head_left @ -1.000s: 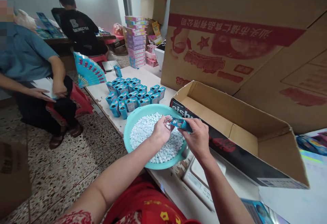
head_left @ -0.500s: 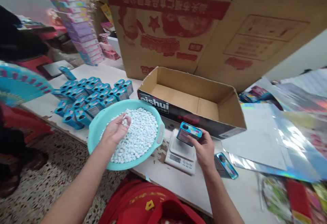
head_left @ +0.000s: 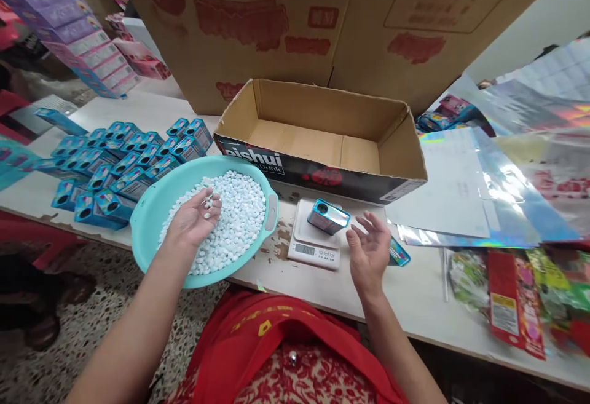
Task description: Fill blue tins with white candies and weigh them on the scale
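My left hand (head_left: 196,216) is palm up over a turquoise basin (head_left: 150,207), its fingers curled around a few small white candies (head_left: 208,203). More white candies (head_left: 239,207) fill much of the basin. A blue tin-like box (head_left: 329,216) with a dark round hole in its top stands on a small white kitchen scale (head_left: 316,258). The scale's display is lit, but its digits are hard to read. Just right of that box, my right hand (head_left: 370,250) is open with fingers spread, holding nothing. Partly behind it lies another blue box (head_left: 399,253).
Several similar blue boxes (head_left: 115,164) stand grouped left of the basin. An open shallow carton (head_left: 322,173) sits behind the scale, before a tall cardboard box (head_left: 286,41). Shiny sheets (head_left: 442,189) and colourful packets (head_left: 507,299) lie right. Stacked pink and purple boxes (head_left: 69,29) rise at far left.
My right hand has let go of the blue box, which now rests on the scale, and has drawn away to the right. My left hand stays over the basin. The camera view has shifted.
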`<act>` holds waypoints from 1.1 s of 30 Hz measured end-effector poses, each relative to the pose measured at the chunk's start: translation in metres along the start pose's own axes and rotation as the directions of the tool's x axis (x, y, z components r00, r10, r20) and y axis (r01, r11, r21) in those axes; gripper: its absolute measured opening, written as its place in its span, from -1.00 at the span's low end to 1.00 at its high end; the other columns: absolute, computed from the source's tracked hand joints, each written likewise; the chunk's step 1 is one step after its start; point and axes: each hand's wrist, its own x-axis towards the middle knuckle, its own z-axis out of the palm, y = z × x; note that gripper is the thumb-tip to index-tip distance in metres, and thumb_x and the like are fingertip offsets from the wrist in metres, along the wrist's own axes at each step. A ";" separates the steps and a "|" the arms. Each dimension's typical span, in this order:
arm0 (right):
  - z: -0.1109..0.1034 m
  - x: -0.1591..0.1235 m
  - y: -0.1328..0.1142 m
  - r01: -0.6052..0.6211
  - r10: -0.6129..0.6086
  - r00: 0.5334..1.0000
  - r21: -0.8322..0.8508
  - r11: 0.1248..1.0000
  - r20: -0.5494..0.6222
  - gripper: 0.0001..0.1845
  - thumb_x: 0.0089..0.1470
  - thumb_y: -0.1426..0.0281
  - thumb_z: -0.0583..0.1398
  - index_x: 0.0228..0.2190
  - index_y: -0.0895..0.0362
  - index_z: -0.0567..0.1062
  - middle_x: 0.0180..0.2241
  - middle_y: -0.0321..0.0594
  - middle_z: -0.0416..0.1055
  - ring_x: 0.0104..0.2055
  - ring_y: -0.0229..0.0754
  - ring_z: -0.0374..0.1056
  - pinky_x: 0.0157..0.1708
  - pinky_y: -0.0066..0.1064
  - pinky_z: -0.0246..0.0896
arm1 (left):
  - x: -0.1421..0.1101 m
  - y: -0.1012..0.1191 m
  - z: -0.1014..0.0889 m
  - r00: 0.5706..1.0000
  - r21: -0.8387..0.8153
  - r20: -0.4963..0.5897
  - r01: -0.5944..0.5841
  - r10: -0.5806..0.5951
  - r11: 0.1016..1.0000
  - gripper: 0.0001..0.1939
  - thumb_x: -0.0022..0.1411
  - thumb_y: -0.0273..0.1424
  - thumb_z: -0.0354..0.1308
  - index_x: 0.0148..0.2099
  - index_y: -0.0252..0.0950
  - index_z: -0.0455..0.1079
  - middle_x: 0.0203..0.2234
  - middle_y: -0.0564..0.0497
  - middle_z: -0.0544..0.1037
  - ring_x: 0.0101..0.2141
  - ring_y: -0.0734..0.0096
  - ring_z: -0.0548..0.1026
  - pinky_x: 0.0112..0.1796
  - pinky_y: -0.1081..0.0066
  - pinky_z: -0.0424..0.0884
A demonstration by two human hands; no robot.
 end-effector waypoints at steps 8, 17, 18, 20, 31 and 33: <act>-0.013 -0.013 -0.013 0.020 -0.019 0.997 0.013 1.000 -0.070 -0.57 0.02 0.31 0.32 -0.08 0.12 0.38 -0.09 -0.11 0.33 -0.06 -0.12 0.35 -0.07 -0.19 0.32 | 0.008 0.014 0.002 0.997 -0.031 -0.046 -0.065 0.064 0.997 -0.82 0.33 -0.61 -0.13 -0.29 -0.41 0.26 -0.38 -0.13 0.40 -0.43 0.53 0.44 -0.57 0.68 0.36; -0.018 -0.016 -0.006 0.012 -0.016 0.998 -0.051 0.999 -0.065 -0.67 0.04 0.28 0.30 -0.16 0.15 0.44 -0.17 -0.11 0.39 -0.13 -0.10 0.38 -0.09 -0.17 0.34 | 0.008 0.008 -0.009 0.987 0.347 0.161 -0.078 0.022 0.934 -0.90 0.19 -0.63 0.01 -0.32 -0.41 0.32 -0.57 0.06 0.32 -0.70 0.70 0.19 -0.79 0.74 0.01; -0.019 -0.017 -0.005 0.011 -0.014 0.998 -0.060 0.998 -0.060 -0.68 0.05 0.28 0.29 -0.17 0.15 0.45 -0.18 -0.11 0.40 -0.13 -0.10 0.38 -0.09 -0.16 0.34 | 0.008 0.008 -0.010 0.984 0.385 0.173 -0.101 0.036 0.918 -0.94 0.14 -0.62 0.07 -0.32 -0.41 0.33 -0.57 0.06 0.33 -0.69 0.70 0.20 -0.78 0.73 0.01; -0.021 -0.019 -0.003 0.008 -0.012 0.999 -0.075 0.997 -0.049 -0.70 0.06 0.28 0.28 -0.18 0.15 0.45 -0.19 -0.11 0.40 -0.14 -0.10 0.38 -0.08 -0.14 0.34 | 0.008 0.007 -0.009 0.978 0.467 0.195 -0.153 0.067 0.871 -0.88 0.04 -0.56 0.19 -0.31 -0.40 0.33 -0.56 0.07 0.35 -0.68 0.69 0.21 -0.77 0.72 0.00; -0.021 -0.022 0.008 -0.047 0.050 0.998 -0.119 0.992 0.029 -0.69 0.07 0.23 0.26 -0.19 0.14 0.44 -0.19 -0.10 0.40 -0.14 -0.09 0.38 -0.08 -0.14 0.34 | 0.019 0.001 -0.015 0.852 0.868 0.449 -0.488 0.269 0.095 -0.75 0.11 -0.16 0.13 -0.31 -0.25 0.36 -0.53 0.08 0.39 -0.55 0.48 0.28 -0.51 0.47 0.20; -0.015 -0.020 0.011 -0.080 0.084 0.996 -0.100 0.992 0.029 -0.53 0.02 0.21 0.30 -0.06 0.12 0.37 -0.06 -0.06 0.36 -0.06 -0.06 0.35 -0.09 -0.16 0.34 | 0.020 0.003 -0.016 0.804 0.836 0.549 -0.528 0.229 -0.148 -0.74 0.10 -0.15 0.12 -0.26 -0.22 0.41 -0.33 0.00 0.51 -0.32 0.28 0.43 -0.25 0.32 0.32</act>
